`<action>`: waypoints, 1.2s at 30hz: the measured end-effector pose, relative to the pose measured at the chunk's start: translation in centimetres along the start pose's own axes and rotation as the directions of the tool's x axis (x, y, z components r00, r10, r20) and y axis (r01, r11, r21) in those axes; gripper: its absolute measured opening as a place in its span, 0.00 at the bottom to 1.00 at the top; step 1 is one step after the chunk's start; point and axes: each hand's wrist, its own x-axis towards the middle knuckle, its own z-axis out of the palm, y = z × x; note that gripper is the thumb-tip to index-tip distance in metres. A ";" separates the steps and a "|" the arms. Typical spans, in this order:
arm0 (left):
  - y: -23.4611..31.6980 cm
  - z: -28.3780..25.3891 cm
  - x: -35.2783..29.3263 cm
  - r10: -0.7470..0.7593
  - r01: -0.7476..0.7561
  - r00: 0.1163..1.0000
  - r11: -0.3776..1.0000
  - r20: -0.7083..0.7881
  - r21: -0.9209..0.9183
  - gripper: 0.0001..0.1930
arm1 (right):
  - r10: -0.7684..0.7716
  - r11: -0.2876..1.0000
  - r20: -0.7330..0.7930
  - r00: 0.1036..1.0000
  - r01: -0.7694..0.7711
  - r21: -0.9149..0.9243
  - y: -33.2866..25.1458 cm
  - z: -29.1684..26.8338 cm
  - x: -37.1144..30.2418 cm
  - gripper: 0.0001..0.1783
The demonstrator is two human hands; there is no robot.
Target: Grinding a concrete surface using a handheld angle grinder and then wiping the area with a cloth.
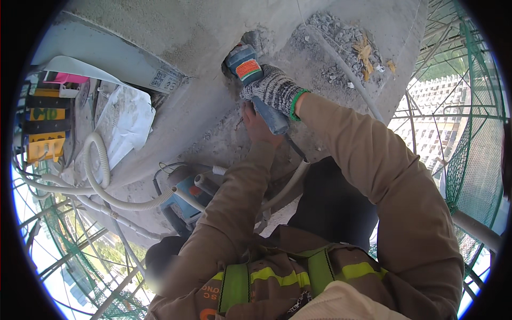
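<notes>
A blue corded power tool (pixel 271 116) with an orange and green label slants upward, its front end inside a rough hole (pixel 250 38) in the concrete. Wrapped round its middle is my right hand (pixel 271 85), in a speckled grey knit glove with a green cuff. My left hand (pixel 260 128), which looks bare, is closed against the tool's left underside; some of its fingers are hidden behind the body. From the tool's rear a dark cable (pixel 296 146) runs down into a pale sleeve. The working tip cannot be seen inside the hole.
Rubble (pixel 336 45) and dry leaves (pixel 364 53) lie on the concrete. A second blue machine (pixel 188 196) rests beside my left forearm, near a white corrugated hose (pixel 128 205). Yellow cases (pixel 47 146) and a white sheet (pixel 125 117) are at left. Green netting (pixel 469 138) and scaffold poles edge the drop.
</notes>
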 end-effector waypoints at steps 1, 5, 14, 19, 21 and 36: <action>-0.1 0.1 0.1 0.009 -0.009 1.000 1.000 -0.020 -0.010 0.38 | -0.003 0.999 0.027 1.000 0.002 0.039 0.2 0.1 0.2 0.34; -0.4 0.4 0.3 0.043 -0.044 0.999 0.997 0.012 0.061 0.37 | -0.019 0.998 0.029 0.999 0.017 0.065 0.6 0.5 0.7 0.36; -0.1 0.6 0.1 -0.007 0.007 1.000 1.000 -0.013 0.024 0.39 | -0.003 1.000 0.023 1.000 0.002 0.023 0.5 0.3 1.0 0.41; 0.2 0.5 -0.1 -0.052 0.048 0.997 0.996 -0.051 -0.072 0.39 | 0.019 0.997 0.030 0.999 -0.021 0.076 0.2 0.4 1.1 0.34; 0.3 0.5 -0.1 -0.026 0.024 0.999 0.998 -0.034 -0.057 0.39 | -0.001 0.992 0.058 0.998 -0.006 0.122 0.2 0.1 1.0 0.34; 0.1 1.2 0.1 -0.047 0.047 0.998 0.999 0.036 -0.006 0.47 | -0.035 0.996 0.023 0.999 0.033 0.079 1.3 0.6 2.0 0.37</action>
